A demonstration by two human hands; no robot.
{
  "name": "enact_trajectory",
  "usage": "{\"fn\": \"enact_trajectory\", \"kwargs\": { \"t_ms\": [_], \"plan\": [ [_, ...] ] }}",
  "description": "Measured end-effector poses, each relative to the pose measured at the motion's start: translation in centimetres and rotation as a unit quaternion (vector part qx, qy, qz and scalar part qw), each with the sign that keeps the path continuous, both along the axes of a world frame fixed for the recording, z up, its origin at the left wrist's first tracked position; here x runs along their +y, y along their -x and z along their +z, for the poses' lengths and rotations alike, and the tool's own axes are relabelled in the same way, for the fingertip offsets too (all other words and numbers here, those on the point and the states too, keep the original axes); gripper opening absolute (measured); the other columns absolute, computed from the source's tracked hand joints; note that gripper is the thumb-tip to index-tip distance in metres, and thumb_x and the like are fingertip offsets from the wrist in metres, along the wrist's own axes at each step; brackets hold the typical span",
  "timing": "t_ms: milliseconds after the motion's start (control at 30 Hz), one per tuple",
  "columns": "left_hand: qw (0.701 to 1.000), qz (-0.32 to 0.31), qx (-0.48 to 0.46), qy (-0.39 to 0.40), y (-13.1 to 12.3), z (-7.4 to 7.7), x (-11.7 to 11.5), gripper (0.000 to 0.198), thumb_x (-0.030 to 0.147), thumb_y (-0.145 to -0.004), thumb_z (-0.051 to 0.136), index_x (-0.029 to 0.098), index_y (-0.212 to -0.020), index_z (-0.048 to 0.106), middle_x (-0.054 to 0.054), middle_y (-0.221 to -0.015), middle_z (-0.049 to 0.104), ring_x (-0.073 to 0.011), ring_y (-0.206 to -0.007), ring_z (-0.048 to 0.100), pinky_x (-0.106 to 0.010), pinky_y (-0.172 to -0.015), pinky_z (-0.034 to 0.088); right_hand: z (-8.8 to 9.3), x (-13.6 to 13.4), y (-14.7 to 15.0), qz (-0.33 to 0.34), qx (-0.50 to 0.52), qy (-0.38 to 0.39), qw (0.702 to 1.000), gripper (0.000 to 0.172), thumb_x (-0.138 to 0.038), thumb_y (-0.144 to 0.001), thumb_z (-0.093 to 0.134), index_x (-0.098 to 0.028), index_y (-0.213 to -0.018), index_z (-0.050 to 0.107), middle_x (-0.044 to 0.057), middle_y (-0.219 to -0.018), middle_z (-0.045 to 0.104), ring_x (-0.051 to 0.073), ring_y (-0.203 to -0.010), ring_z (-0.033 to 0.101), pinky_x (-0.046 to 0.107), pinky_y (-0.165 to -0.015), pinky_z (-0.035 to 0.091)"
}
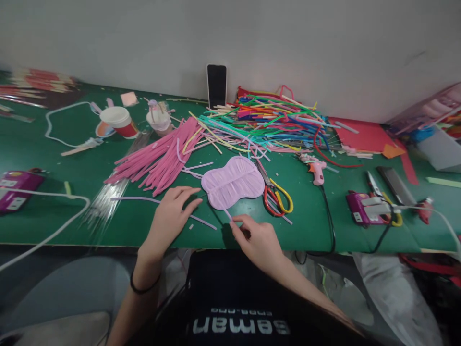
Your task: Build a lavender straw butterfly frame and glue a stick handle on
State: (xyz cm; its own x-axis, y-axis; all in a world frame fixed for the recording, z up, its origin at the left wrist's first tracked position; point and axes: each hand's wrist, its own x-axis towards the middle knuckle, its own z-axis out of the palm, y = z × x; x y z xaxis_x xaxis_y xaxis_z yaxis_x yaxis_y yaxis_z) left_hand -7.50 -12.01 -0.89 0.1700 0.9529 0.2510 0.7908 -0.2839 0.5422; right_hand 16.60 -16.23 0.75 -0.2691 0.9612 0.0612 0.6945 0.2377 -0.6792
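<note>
A lilac, two-lobed shape of pipe cleaners (236, 181), with ribbed filling and a line across its middle, lies in front of me on the green table. My right hand (257, 238) pinches a lilac pipe cleaner (227, 213) that runs from the shape's lower edge. At the shape's left end is my left hand (173, 211), thumb and forefinger apart; a thin dark line shows close to its fingertips. Loose lilac pipe cleaners (135, 198) lie by that hand. Scissors with red and yellow handles (279, 197) rest just right of the shape.
Pink pipe cleaners (158, 161) and a multicoloured heap (266, 120) lie behind the shape. A phone (216, 86) leans on the wall. Left stand a paper cup (120, 122) and a purple power strip (19, 190). A pink glue gun (317, 170) and its black cable lie right.
</note>
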Motion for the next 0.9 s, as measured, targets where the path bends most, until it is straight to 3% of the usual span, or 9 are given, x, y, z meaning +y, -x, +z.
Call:
{"fn": "enact_trajectory", "kwargs": {
  "t_ms": [100, 300, 567, 900],
  "plan": [
    [0.996, 0.047, 0.068, 0.024, 0.4, -1.2, -0.6, 0.028, 0.040, -0.098, 0.049, 0.020, -0.107, 0.066, -0.010, -0.103, 0.068, -0.0281, -0.102, 0.061, -0.041, -0.092, 0.046, -1.0, -0.2, 0.4, -0.042, -0.063, -0.088, 0.993, 0.019, -0.030, -0.097, 0.053, -0.019, -0.089, 0.066, -0.004, -0.055, 0.067, 0.012, -0.043, 0.059, 0.024, -0.049, 0.032],
    [0.993, 0.060, 0.067, 0.081, -2.3, -1.7, -2.7, 0.021, 0.033, -0.097, 0.049, 0.023, -0.083, 0.061, -0.003, -0.080, 0.067, -0.0205, -0.076, 0.062, -0.032, -0.066, 0.042, -1.5, -1.3, 0.2, -0.032, -0.135, -0.137, 0.981, 0.022, -0.026, -0.096, 0.052, -0.020, -0.076, 0.059, -0.003, -0.058, 0.067, 0.012, -0.047, 0.061, 0.026, -0.048, 0.026],
    [0.998, 0.029, 0.032, 0.046, -3.1, -1.8, -3.2, 0.024, 0.036, -0.095, 0.053, 0.024, -0.077, 0.063, -0.002, -0.073, 0.068, -0.0193, -0.074, 0.060, -0.032, -0.067, 0.042, -2.6, -3.7, 1.0, 0.042, -0.166, -0.181, 0.969, 0.026, -0.022, -0.095, 0.049, -0.021, -0.068, 0.053, -0.004, -0.051, 0.060, 0.010, -0.040, 0.052, 0.027, -0.047, 0.022],
    [0.998, 0.029, 0.038, -0.030, -3.2, -2.7, -3.6, 0.023, 0.034, -0.097, 0.053, 0.021, -0.082, 0.065, -0.003, -0.074, 0.068, -0.0197, -0.076, 0.059, -0.031, -0.070, 0.044, -3.1, -2.8, 1.0, 0.016, -0.170, -0.167, 0.971, 0.025, -0.023, -0.095, 0.049, -0.020, -0.070, 0.054, -0.004, -0.053, 0.062, 0.010, -0.043, 0.056, 0.027, -0.048, 0.023]
  ]
}}
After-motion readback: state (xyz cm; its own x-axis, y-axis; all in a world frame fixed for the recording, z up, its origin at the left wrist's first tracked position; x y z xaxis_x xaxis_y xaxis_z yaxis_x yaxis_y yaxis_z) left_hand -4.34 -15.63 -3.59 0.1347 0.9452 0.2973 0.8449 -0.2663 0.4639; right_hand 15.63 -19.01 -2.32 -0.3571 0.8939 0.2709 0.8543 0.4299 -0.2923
